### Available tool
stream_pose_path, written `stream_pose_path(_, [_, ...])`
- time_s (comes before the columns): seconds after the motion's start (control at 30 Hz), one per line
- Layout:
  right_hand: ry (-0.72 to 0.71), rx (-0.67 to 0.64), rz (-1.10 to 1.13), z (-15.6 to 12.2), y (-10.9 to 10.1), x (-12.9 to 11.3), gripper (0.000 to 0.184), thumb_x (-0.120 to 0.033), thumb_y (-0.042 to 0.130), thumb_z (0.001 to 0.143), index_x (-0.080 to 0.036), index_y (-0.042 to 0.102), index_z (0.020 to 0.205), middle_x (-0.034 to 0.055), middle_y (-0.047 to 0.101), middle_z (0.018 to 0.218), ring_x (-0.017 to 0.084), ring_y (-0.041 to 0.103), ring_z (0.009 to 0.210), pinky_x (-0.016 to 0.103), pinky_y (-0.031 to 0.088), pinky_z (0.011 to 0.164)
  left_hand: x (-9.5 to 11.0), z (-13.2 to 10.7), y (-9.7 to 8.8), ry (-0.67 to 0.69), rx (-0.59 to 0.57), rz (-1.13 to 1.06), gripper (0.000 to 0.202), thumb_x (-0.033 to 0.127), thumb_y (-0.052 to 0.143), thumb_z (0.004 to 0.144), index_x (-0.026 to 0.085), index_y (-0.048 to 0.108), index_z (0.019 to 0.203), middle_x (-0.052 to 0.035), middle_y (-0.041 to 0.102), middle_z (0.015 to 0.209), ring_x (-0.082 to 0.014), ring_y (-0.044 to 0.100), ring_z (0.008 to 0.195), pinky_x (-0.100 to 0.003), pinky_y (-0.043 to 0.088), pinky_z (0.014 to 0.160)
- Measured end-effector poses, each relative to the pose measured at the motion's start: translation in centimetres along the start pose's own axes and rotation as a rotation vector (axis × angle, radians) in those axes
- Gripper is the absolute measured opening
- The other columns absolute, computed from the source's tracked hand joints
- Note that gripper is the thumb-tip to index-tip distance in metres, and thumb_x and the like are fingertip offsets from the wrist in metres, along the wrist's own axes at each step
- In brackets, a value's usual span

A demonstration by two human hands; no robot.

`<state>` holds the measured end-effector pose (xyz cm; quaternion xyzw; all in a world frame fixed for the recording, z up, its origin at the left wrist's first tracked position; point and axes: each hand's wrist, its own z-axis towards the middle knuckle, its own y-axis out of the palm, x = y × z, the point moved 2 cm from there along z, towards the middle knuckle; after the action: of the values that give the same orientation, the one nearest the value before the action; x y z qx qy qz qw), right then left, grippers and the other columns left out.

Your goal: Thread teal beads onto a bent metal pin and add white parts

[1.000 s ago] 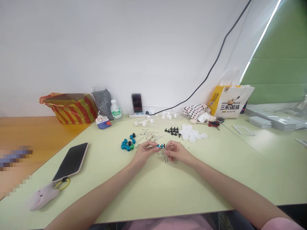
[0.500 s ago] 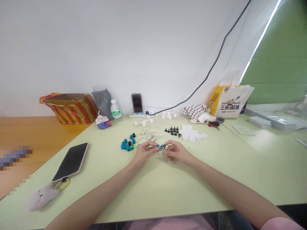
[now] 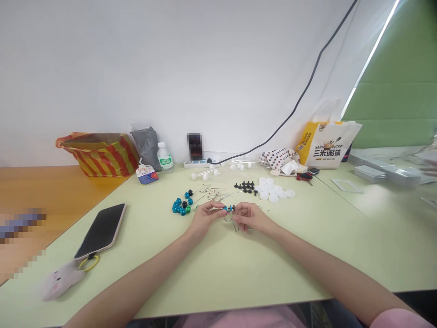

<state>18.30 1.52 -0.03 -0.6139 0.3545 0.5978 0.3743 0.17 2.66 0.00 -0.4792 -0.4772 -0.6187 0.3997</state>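
Note:
My left hand (image 3: 204, 217) and my right hand (image 3: 251, 216) meet over the pale green table (image 3: 218, 269), fingers pinched. Between them is a small assembly (image 3: 229, 208) of a thin metal pin with a blue bead and a black piece on it. The left fingers pinch the pin's left end; the right fingers hold its right end at the black piece. A few bent metal pins (image 3: 235, 223) lie under my right hand. A cluster of blue, black and green beads (image 3: 182, 206) lies just left of my left hand.
Loose metal pins (image 3: 213, 192), black caps (image 3: 246, 186) and white discs (image 3: 273, 190) lie beyond my hands. A phone (image 3: 101, 230) with a plush charm (image 3: 58, 281) lies at left. A striped bag (image 3: 99, 154), bottle (image 3: 165, 158), power strip (image 3: 197, 163) and yellow bag (image 3: 326, 144) line the back.
My hands and the small assembly have hardly moved. A blurred hand of another person has come into view at the far right edge.

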Motion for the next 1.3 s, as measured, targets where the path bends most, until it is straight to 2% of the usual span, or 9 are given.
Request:
stream_pose_path(0.17, [0.008, -0.002, -0.002, 0.17, 0.08, 0.14, 0.036, -0.047, 0.066, 0.068, -0.017, 0.052, 0.082, -0.0041, 0.053, 0.053, 0.01, 0.053, 0.044, 0.019, 0.041, 0.039, -0.07, 0.0, -0.08, 0.005, 0.008, -0.003, 0.024, 0.023, 0.079, 0.056, 0.015, 0.064, 0.072, -0.0035, 0.063, 0.088, -0.0172, 0.062, 0.079, -0.037, 0.05, 0.082])
stream_pose_path(0.33, [-0.006, 0.042, 0.032, 0.19, -0.11, 0.17, 0.043, -0.046, 0.067, 0.068, -0.021, 0.047, 0.096, -0.0063, 0.054, 0.056, 0.01, 0.054, 0.043, 0.019, 0.042, 0.039, 0.01, -0.06, -0.03, 0.0, 0.01, -0.001, 0.024, 0.024, 0.08, 0.056, 0.015, 0.063, 0.071, -0.0029, 0.063, 0.086, -0.0165, 0.062, 0.077, -0.035, 0.05, 0.081])
stream_pose_path(0.47, [-0.03, 0.025, 0.041, -0.06, -0.01, -0.39, 0.045, -0.046, 0.066, 0.069, -0.022, 0.047, 0.102, -0.0062, 0.053, 0.058, 0.009, 0.054, 0.045, 0.02, 0.043, 0.04, 0.0, -0.06, 0.0, -0.003, 0.002, 0.006, 0.023, 0.024, 0.079, 0.057, 0.016, 0.063, 0.072, -0.0025, 0.063, 0.086, -0.0164, 0.062, 0.078, -0.035, 0.05, 0.081])
stream_pose_path(0.8, [-0.007, 0.024, 0.015, 0.09, -0.1, 0.13, 0.045, -0.046, 0.068, 0.067, -0.02, 0.05, 0.098, -0.0056, 0.054, 0.056, 0.01, 0.054, 0.045, 0.02, 0.043, 0.04, -0.09, 0.01, -0.04, 0.002, 0.002, 0.002, 0.024, 0.024, 0.079, 0.056, 0.016, 0.063, 0.072, -0.0027, 0.063, 0.087, -0.0173, 0.063, 0.078, -0.037, 0.05, 0.083])
stream_pose_path(1.3, [-0.023, -0.012, 0.009, -0.04, 0.15, -0.09, 0.031, -0.042, 0.065, 0.071, -0.016, 0.055, 0.086, -0.004, 0.054, 0.052, 0.009, 0.053, 0.044, 0.019, 0.042, 0.04, -0.22, 0.01, -0.15, 0.0, 0.004, -0.008, 0.023, 0.022, 0.079, 0.058, 0.015, 0.064, 0.073, -0.0023, 0.062, 0.089, -0.0173, 0.063, 0.079, -0.037, 0.05, 0.083])
